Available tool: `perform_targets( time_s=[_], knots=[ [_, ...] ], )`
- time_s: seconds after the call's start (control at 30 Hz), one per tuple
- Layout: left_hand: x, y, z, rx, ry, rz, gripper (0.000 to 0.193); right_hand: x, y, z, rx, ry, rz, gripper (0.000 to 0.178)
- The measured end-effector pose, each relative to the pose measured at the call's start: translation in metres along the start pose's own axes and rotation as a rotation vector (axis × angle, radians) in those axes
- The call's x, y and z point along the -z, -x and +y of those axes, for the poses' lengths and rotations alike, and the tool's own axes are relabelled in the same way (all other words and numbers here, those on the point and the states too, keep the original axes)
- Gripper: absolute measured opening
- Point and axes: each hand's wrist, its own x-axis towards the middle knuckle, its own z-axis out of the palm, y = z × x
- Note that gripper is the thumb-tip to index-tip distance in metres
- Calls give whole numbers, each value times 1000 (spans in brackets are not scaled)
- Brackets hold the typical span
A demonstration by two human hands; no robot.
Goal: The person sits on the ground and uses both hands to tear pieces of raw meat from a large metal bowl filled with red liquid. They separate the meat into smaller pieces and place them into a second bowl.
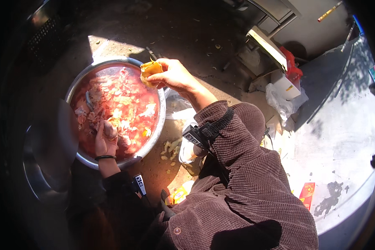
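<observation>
A large metal basin [162, 121] on the left holds reddish water and many pale and pink pieces of meat [123, 100]. Low in the basin, my left hand [105, 146] is closed around a rounded, dark-red piece of meat [110, 130]. Over the basin's far right rim, my right hand [173, 76] pinches a yellow, wrinkled piece of skin [149, 71] between thumb and fingers. That skin is cupped and clear of the water. A dark band circles my left wrist.
Pale scraps [171, 148] litter the ground right of the basin, near a clear plastic bag [177, 104]. Another metal bowl [31, 175] stands at the left in shadow. On the right are a white box [286, 86], a red bag [293, 64] and a red packet [307, 193].
</observation>
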Motion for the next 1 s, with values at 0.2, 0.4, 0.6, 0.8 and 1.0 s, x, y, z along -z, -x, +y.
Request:
perform_targets(
  time_s=[0.2,0.4,0.6,0.8,1.0],
  knots=[
    [67,-34,12,51,-166,394,25,172,182,-44,539,36,481,20],
    [139,-83,7,75,-126,400,38,217,440,119,-219,-367,1247,15],
    [129,-106,-5,190,-371,384,34,263,697,278,-483,-141,1985,4],
    [40,-118,-45,197,-423,288,30,318,840,281,-1060,492,2161,25],
    [-27,-114,-75,211,-479,199,28,342,795,281,-1513,634,1888,34]
  ],
)
